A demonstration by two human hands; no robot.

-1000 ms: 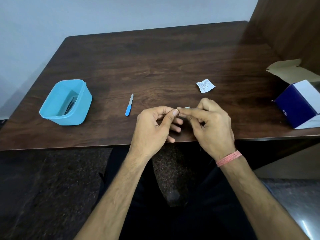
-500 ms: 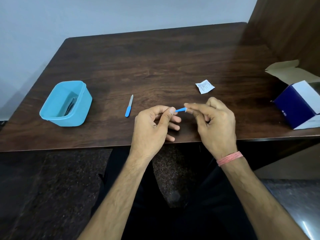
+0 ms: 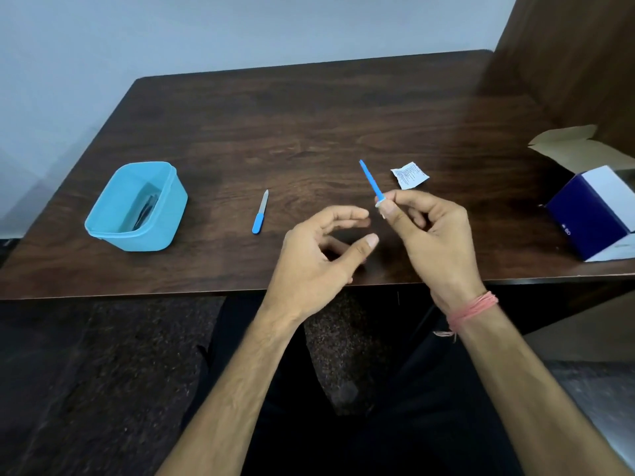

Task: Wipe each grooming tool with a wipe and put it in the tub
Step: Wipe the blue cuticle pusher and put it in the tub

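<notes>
My right hand [image 3: 431, 235] pinches a thin blue grooming tool [image 3: 370, 180] by its lower end, with a bit of white wipe [image 3: 381, 207] wrapped there. The tool sticks up and away from me, tilted left. My left hand [image 3: 319, 259] hovers just left of it with relaxed, parted fingers and holds nothing. A blue-handled nail file [image 3: 260, 211] lies on the table left of my hands. The light blue tub [image 3: 135, 206] stands at the left with dark tools inside.
A torn white wipe sachet [image 3: 409, 175] lies beyond my right hand. An open blue and white box [image 3: 594, 214] sits at the table's right edge. A wooden panel rises at the back right. The dark wooden table [image 3: 309, 115] ends just under my wrists.
My hands have come apart. The left hand let go of the blue tool, and the right hand lifted it so it points up and away.
</notes>
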